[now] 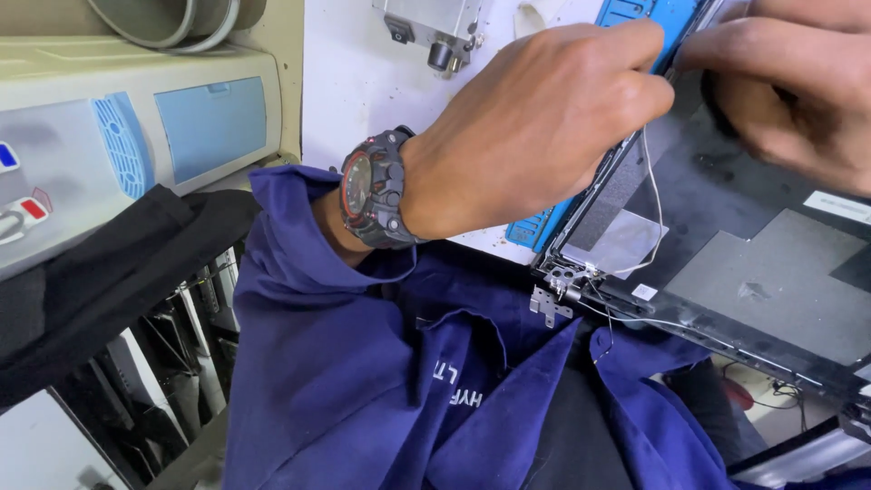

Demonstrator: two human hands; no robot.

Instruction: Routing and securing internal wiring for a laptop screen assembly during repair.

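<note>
My left hand came in from the lower left, a black and red wristwatch on the wrist and the blue sleeve bunched up behind it. Its grip was nearly closed — thumb and forefinger pinched together at the upper edge of the laptop lid, right where a thin white cable started. I could not tell for sure whether the fingertips had the cable itself or just the lid's rim. My right hand sat at the top right corner, fingers curled down onto the dark inner face of the lid, tips meeting the left hand's; what it had hold of, if anything, I could not tell — partly cut off by the frame edge.

The lid lay tilted across the right half of the view, inner side up, resting over my lap and against the white worktop. The white cable ran down from the pinch to a silver foil patch near the lid's lower corner. A metal hinge stuck out at that corner, thin black wires trailing past it. A blue mat showed under the lid's far edge. Grey metal bracket lay on the worktop above. Beige machine at left, black cloth draped over it.
</note>
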